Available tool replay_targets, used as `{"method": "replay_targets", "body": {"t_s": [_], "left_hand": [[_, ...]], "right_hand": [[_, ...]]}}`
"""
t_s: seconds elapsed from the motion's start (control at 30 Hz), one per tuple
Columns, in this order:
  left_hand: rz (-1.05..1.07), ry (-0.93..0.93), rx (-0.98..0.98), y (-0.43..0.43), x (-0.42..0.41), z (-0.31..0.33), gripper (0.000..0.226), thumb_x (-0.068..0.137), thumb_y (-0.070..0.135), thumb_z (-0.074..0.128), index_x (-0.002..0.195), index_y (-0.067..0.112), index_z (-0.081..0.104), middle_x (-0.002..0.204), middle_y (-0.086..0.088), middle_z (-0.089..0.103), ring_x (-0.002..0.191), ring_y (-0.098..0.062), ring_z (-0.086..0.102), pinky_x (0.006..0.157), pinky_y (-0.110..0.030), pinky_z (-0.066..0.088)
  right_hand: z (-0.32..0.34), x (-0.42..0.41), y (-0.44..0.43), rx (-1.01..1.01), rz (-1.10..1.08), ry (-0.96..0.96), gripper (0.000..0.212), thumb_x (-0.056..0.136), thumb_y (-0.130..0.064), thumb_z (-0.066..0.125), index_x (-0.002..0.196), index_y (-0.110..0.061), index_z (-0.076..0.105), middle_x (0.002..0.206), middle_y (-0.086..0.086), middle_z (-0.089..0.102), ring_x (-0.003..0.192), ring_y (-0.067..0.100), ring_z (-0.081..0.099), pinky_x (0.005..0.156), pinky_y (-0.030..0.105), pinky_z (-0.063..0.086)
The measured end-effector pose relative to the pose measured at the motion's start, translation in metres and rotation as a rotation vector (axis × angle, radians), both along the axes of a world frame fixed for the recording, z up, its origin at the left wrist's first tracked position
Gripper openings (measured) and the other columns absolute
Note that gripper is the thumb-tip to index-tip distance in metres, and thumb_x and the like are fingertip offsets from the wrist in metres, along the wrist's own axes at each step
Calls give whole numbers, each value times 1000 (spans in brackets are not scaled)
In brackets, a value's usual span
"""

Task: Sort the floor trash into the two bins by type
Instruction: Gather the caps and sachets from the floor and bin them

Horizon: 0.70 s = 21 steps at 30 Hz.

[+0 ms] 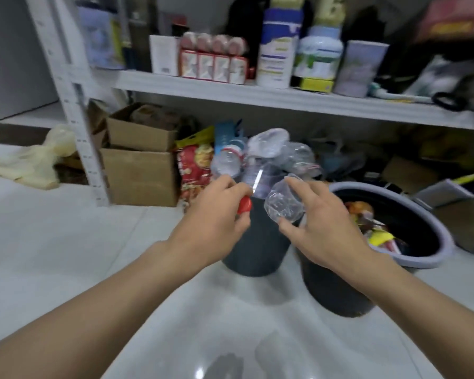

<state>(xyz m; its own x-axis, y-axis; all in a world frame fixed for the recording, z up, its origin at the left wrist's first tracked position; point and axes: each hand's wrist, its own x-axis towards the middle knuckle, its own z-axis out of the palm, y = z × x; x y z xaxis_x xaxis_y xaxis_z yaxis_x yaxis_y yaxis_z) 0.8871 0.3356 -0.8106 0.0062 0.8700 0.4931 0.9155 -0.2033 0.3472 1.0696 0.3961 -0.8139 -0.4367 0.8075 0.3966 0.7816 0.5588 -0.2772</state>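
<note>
Bottle [260, 181], clear with a red cap [244, 205], sits in my left hand [216, 217], whose fingers curl round its neck just above the dark bin [255, 250] at twelve o'clock, which is heaped with clear plastic. My right hand [320, 217] pinches a crumpled clear cup [285, 207] between thumb and forefinger, other fingers spread, just beside the bottle. The grey-rimmed bin [438, 236] at three o'clock holds mixed scraps. Both pieces look empty, light, thin-walled and slick. I judge they dent under a squeeze, so the stiff neck and the cup's rim are the best holds.
</note>
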Motion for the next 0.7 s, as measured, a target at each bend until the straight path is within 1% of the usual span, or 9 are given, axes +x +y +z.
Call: {"method": "replay_targets", "body": {"t_s": [0.07,0.17,0.3,0.37,0.43,0.5,0.57,0.63,0.7], "left_hand": [[-45,13,8,19,33,4,27,86,21,64,113,19,62,103,2,50,94,-19,53,81,-31,44],[-143,22,-1,46,80,8,29,87,21,64,116,21,61,103,5,46,95,-16,51,81,-23,39],[-244,28,-25,81,136,6,30,88,17,63,118,20,60,104,4,46,97,-18,50,81,-27,40],[-257,27,-63,95,158,0,34,89,17,62,123,19,58,104,4,44,99,-19,50,82,-26,40],[-265,28,-101,106,174,-9,35,89,17,63,123,19,58,103,5,42,101,-19,49,82,-25,38],[-265,31,-138,116,187,-18,34,88,17,64,121,20,59,106,3,44,107,-22,49,85,-27,39],[-257,21,-184,125,197,-26,36,88,18,65,123,20,58,115,0,49,111,-22,48,87,-28,39],[-252,17,-206,134,205,-31,38,89,17,64,126,20,56,121,-2,50,114,-21,47,87,-25,36],[-250,16,-210,142,211,-33,38,89,16,64,126,19,57,122,-4,50,113,-21,48,85,-22,33]], "right_hand": [[3,34,12,-4,-52,37,73,84,-40,65,148,-29,31,135,-2,43,120,19,46,94,31,43],[3,83,28,-8,-133,87,71,84,-39,64,147,-30,32,131,-2,45,118,20,47,92,30,42],[1,138,47,6,-268,141,71,85,-37,66,148,-27,35,133,2,46,114,19,49,83,22,35],[-1,160,52,16,-324,158,71,85,-37,67,148,-25,35,136,4,46,120,20,47,84,18,30],[-5,177,54,3,-354,156,71,86,-39,66,148,-25,33,138,3,45,123,19,44,84,18,27],[-9,191,55,-15,-368,161,70,86,-40,65,147,-26,33,135,4,46,123,20,44,85,21,29],[-12,202,56,-26,-383,174,67,86,-39,65,145,-27,35,135,4,46,122,21,44,85,22,30],[-13,210,59,-30,-395,175,67,86,-38,66,144,-27,35,137,4,45,124,21,44,86,22,30],[-15,216,63,-33,-403,173,68,86,-37,67,145,-26,35,138,4,45,124,22,43,86,22,29]]}}
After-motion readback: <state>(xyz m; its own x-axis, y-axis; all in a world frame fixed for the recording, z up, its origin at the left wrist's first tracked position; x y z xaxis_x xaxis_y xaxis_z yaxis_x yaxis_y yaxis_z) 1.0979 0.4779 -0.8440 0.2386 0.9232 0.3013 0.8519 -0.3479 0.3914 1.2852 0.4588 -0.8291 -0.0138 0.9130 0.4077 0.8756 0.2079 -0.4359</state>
